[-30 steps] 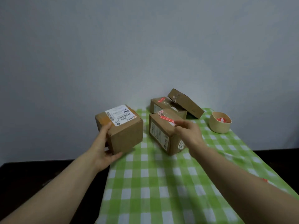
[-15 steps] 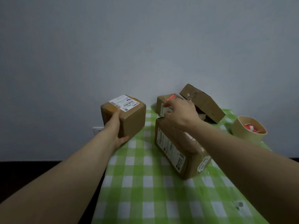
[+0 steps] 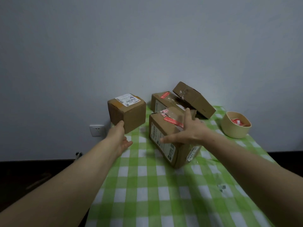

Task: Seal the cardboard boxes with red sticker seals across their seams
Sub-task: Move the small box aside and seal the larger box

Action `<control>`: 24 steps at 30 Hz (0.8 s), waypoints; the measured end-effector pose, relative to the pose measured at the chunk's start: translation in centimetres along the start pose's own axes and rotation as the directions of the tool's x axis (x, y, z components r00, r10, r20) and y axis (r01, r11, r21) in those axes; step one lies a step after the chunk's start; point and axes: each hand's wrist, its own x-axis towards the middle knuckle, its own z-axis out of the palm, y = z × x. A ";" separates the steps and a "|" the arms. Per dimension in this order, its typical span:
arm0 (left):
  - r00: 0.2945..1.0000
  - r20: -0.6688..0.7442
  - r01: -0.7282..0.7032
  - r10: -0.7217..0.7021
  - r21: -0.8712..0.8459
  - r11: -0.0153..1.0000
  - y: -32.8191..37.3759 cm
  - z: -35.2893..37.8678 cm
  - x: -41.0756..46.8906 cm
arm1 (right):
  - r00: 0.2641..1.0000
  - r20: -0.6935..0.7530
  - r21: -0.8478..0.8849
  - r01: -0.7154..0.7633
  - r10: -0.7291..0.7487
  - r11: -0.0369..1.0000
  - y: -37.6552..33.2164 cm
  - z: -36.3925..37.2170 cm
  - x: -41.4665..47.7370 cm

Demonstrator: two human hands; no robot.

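fingers spread, right hand flat on middle box beside its red seal, probably pressing the seam shut; left hand, fingers straight, touches labelled box left of it, likely steadying.

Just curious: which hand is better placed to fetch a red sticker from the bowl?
Probably the right hand: it rests on the near box, nearer the bowl. The left hand is by the labelled box, farther off.

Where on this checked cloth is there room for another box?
The cloth this side of the front box is bare. A narrow strip lies between the labelled box and front box. The far right, around the back boxes and bowl, is crowded.
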 end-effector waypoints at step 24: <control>0.940 0.160 -0.339 0.303 0.564 0.753 -10.0 -5.2 -19.9 | 0.858 0.230 -0.091 0.488 -0.459 0.868 8.0 0.9 -17.7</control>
